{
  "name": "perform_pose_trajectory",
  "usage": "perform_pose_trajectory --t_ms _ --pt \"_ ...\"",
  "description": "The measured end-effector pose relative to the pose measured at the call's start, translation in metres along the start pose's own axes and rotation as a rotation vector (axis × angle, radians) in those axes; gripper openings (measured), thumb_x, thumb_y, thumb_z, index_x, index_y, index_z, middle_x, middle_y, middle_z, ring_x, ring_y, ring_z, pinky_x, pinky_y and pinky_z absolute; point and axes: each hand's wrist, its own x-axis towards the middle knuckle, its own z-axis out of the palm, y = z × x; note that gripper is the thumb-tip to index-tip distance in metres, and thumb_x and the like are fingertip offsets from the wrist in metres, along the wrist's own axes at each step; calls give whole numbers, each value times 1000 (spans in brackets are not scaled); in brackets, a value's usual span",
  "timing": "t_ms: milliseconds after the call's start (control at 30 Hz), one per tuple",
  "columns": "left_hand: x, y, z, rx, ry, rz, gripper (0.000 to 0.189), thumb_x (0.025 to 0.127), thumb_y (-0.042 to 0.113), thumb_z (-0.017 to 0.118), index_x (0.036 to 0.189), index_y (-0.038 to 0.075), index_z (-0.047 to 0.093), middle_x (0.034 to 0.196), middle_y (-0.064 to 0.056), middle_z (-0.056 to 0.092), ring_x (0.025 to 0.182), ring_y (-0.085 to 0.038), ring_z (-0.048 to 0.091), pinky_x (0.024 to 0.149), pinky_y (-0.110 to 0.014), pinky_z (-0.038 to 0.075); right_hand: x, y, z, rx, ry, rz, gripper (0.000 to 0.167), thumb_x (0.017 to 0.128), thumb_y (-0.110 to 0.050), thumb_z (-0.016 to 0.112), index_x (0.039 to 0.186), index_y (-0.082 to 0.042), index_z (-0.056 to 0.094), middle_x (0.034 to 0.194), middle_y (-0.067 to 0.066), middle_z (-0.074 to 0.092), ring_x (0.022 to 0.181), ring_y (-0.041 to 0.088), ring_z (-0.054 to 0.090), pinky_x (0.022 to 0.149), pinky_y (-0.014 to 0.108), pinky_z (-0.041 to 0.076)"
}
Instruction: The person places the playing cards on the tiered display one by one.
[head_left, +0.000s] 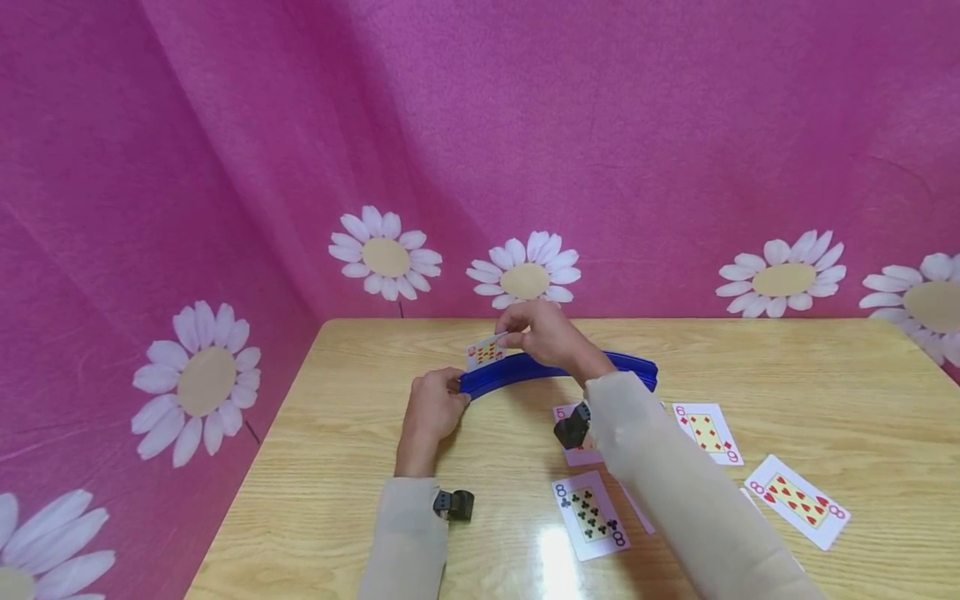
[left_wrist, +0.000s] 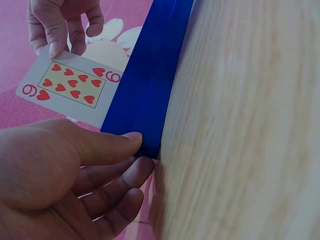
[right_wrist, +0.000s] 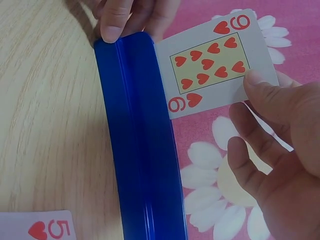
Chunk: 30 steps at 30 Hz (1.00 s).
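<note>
A curved blue card holder (head_left: 517, 371) lies across the table, and my left hand (head_left: 435, 406) pinches its left end between thumb and fingers. At that same end, my right hand (head_left: 547, 333) holds a nine of hearts (right_wrist: 210, 65) between thumb and fingers by its upper corner. The card (left_wrist: 70, 87) stands up from the holder (left_wrist: 145, 75), its lower edge meeting the holder's upper edge. In the head view the right forearm covers part of the holder's right half.
Face-up cards lie nearer me on the wooden table (head_left: 337, 467): an eight of clubs (head_left: 591, 517), a six of diamonds (head_left: 708, 433), an eight of hearts (head_left: 798, 500) and a five of hearts (right_wrist: 35, 227). The right sleeve partly hides several. A pink flowered cloth (head_left: 637, 167) hangs behind the table.
</note>
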Motion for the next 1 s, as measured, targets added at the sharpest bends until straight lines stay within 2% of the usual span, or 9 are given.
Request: perform_pose_trajectory --t_ms 400,633,733,900,1000 --pt "0 0 0 8 8 5 33 86 0 75 119 -1 71 99 -14 72 89 -23 67 84 -39 54 1 6 5 -1 5 6 7 87 2 73 85 -4 71 81 3 70 83 21 63 79 40 52" --pt "-1 1 0 -7 -5 -14 35 87 1 75 122 -1 70 101 -15 71 90 -22 67 85 -39 53 1 8 8 17 16 34 6 88 2 72 87 -3 72 85 6 71 85 23 65 81 40 53" --pt "-2 1 1 -8 -6 -15 35 87 1 75 121 -1 70 101 -15 71 90 -23 67 85 -39 53 1 9 8 9 19 49 6 89 2 72 93 -2 72 90 8 71 89 24 65 83 41 53" --pt "-1 0 0 10 16 21 34 85 0 76 119 -2 71 99 -15 72 91 -24 68 85 -40 53 1 10 7 -5 31 55 18 89 0 72 108 1 71 100 12 71 95 28 65 85 42 53" --pt "-2 0 0 8 20 18 34 85 0 76 119 -1 71 98 -15 72 92 -25 68 86 -40 53 0 12 6 -2 36 54 21 89 -2 74 109 1 70 99 12 70 93 28 65 83 42 53"
